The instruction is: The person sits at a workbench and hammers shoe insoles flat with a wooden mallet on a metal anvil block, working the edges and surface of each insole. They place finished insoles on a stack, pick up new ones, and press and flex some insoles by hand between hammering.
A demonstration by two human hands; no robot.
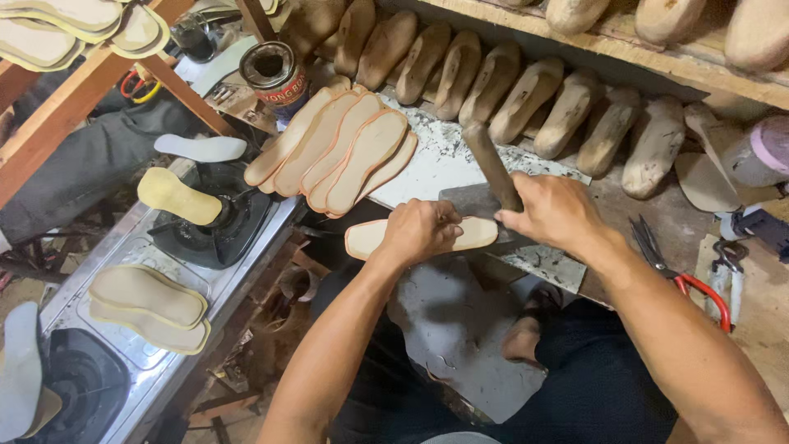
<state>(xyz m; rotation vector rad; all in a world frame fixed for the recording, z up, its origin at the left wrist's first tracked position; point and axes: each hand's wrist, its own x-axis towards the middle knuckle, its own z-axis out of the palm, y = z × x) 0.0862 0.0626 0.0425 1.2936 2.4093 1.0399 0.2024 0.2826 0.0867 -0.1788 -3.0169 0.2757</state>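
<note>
— While pressing down on the insole (427, 235), left hand (423, 230) curled shut over its middle; lying flat on the bench edge (542, 263).

— Right hand (555, 212) wrapped tight around the hammer (491, 177); head resting just beside the insole; stack of insoles (345, 152) behind, pliers (686, 275) off right.

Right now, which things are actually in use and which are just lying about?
In use:
left hand holding the flat insole
right hand gripping the hammer

Lying about:
fanned stack of insoles
row of wooden lasts
open tin can
red-handled pliers
</note>
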